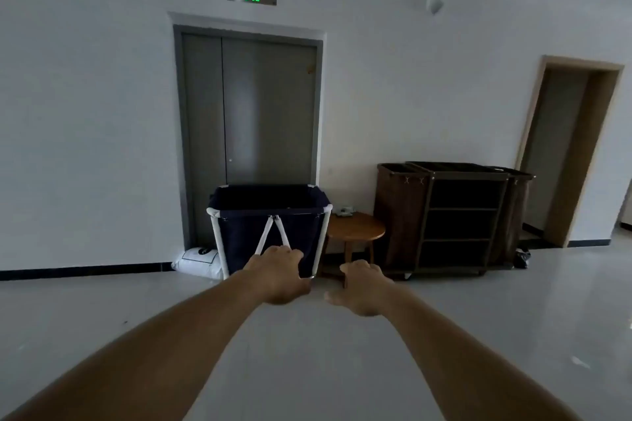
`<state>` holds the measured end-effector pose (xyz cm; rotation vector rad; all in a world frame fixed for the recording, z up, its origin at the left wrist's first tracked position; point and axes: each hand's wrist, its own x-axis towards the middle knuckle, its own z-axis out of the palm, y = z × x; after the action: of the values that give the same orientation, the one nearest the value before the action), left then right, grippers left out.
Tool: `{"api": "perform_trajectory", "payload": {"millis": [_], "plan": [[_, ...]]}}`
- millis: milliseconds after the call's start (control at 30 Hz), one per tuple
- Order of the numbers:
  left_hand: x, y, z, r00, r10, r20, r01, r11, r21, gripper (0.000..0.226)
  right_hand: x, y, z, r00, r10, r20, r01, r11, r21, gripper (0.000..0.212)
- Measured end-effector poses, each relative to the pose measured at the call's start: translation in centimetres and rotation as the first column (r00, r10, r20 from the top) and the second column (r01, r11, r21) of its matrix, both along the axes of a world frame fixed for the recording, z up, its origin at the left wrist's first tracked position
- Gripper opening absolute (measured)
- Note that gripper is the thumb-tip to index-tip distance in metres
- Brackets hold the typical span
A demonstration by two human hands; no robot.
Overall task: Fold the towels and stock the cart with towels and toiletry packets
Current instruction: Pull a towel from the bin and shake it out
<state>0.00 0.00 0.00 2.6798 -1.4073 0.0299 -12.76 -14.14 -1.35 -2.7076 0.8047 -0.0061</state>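
A dark brown housekeeping cart [458, 219] with bare shelves and cloth bags at both ends stands against the far wall at the right. A navy cloth bin on a white tube frame [270, 215] stands in front of the grey double door. Both my arms reach forward at mid-height. My left hand [278, 275] and my right hand [364, 287] hang in the air well short of the bin, fingers loosely curled, holding nothing. No towels or toiletry packets are visible; the bin's inside is dark.
A small round wooden table [355, 231] with a pale object on it stands between bin and cart. A white sack [196, 261] lies on the floor left of the bin. An open doorway [571, 154] is at the far right. Grey floor stretches ahead.
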Motion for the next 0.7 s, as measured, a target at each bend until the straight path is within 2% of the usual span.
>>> {"api": "perform_trajectory", "payload": {"millis": [167,333,467,700], "plan": [[6.1,-3.2,-1.0,1.0,0.007,0.0,-0.007,1.0,0.017,0.067,6.0,-3.3,-0.7,0.999,-0.034,-0.018,0.034,0.999,-0.025,0.084],[13.0,-7.0,-0.8,1.0,-0.024,-0.011,0.025,1.0,0.014,0.062,12.7,-7.1,-0.6,0.998,-0.065,-0.026,0.065,0.998,-0.011,0.067],[17.6,-10.6,-0.2,0.998,-0.048,-0.039,0.048,0.999,0.005,0.065,16.9,-10.0,-1.0,0.996,-0.093,-0.015,0.093,0.995,0.019,0.088],[24.0,-19.5,-0.5,0.997,-0.06,-0.049,0.061,0.998,0.008,0.066,23.0,-18.9,-1.3,0.995,-0.098,-0.01,0.098,0.995,-0.02,0.09]]}}
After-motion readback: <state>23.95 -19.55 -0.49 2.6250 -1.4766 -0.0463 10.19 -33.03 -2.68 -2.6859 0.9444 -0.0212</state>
